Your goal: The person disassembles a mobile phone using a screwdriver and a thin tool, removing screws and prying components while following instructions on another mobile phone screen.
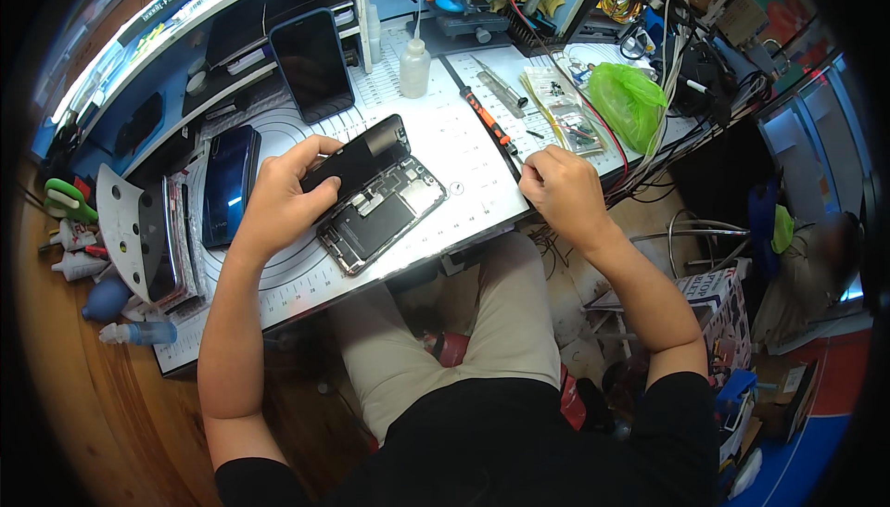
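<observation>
My left hand point(283, 196) is closed on the black screen point(375, 145) of an opened phone, thumb on its face and fingers behind. The screen stands tilted up along the far side of the phone body point(378, 220), which lies on the white work mat with battery and circuit board exposed. My right hand point(564, 190) is closed at the mat's right edge, fingers curled together. A thin dark shape shows beside its fingertips; what it grips, I cannot make out. Just beyond lies an orange-and-black pen-shaped tool point(487, 118).
A blue-framed phone point(313, 67) leans upright behind, and a dark blue phone point(230, 183) lies left. A white dropper bottle point(414, 69) stands at the back. Rightward are a green plastic bag point(626, 104), a clear bag of small parts point(577, 129) and loose cables.
</observation>
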Demonstrator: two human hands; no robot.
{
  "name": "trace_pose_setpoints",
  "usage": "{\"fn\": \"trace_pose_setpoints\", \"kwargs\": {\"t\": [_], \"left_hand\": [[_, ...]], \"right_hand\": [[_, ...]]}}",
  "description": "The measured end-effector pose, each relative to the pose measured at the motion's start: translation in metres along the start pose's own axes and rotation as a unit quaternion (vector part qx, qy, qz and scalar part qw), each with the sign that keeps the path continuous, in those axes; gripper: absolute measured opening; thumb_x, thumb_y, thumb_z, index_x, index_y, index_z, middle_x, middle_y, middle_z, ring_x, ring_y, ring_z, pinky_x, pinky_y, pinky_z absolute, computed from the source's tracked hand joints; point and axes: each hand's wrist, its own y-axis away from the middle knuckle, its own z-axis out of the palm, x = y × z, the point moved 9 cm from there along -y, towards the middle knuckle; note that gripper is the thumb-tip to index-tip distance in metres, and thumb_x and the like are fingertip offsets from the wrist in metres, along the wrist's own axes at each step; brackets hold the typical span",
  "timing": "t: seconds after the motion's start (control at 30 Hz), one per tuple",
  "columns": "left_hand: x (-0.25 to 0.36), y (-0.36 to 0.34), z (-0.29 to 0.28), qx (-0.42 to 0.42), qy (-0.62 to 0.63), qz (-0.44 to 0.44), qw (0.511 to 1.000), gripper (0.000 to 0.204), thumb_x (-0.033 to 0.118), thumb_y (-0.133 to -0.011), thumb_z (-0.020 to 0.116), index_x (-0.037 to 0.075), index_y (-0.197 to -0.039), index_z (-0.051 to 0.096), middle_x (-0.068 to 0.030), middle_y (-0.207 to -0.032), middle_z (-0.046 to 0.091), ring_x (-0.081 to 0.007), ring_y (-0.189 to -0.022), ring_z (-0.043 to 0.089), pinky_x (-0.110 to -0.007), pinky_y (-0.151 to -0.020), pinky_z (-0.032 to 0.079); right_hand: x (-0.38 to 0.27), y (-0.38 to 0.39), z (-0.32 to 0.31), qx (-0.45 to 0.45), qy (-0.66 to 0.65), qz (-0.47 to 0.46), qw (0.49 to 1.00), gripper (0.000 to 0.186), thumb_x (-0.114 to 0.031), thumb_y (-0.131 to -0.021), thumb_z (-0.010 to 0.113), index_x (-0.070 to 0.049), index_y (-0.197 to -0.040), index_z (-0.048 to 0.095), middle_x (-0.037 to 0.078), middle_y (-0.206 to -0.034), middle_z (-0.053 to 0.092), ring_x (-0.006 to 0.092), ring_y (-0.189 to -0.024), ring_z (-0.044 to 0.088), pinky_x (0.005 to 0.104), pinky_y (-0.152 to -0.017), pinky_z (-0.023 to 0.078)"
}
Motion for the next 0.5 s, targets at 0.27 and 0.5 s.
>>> {"fn": "trace_pose_setpoints", "kwargs": {"t": [0.27,0.5], "left_hand": [[-0.0006,0.0006,0.0,0.0,-0.005,0.004,1.0,0.03,0.001,-0.085,0.066,-0.006,-0.114,0.062,-0.0029,-0.081,0.065,-0.0046,-0.076,0.055,-0.022,-0.069,0.045],[-0.0021,0.0003,0.0002,-0.002,-0.002,-0.003,1.0,0.031,0.001,-0.085,0.066,-0.005,-0.114,0.062,-0.0031,-0.081,0.066,-0.0047,-0.076,0.056,-0.023,-0.069,0.045]], "right_hand": [[-0.0006,-0.0011,-0.0038,0.011,-0.019,0.001,1.0,0.006,-0.003,-0.081,0.071,0.002,-0.083,0.068,0.015,-0.077,0.066,0.0341,-0.072,0.065,0.0426,-0.067,0.052],[-0.0006,-0.003,-0.0023,0.002,-0.02,-0.001,1.0,0.006,-0.003,-0.081,0.07,0.001,-0.083,0.068,0.015,-0.078,0.066,0.0343,-0.073,0.066,0.0427,-0.068,0.052]]}}
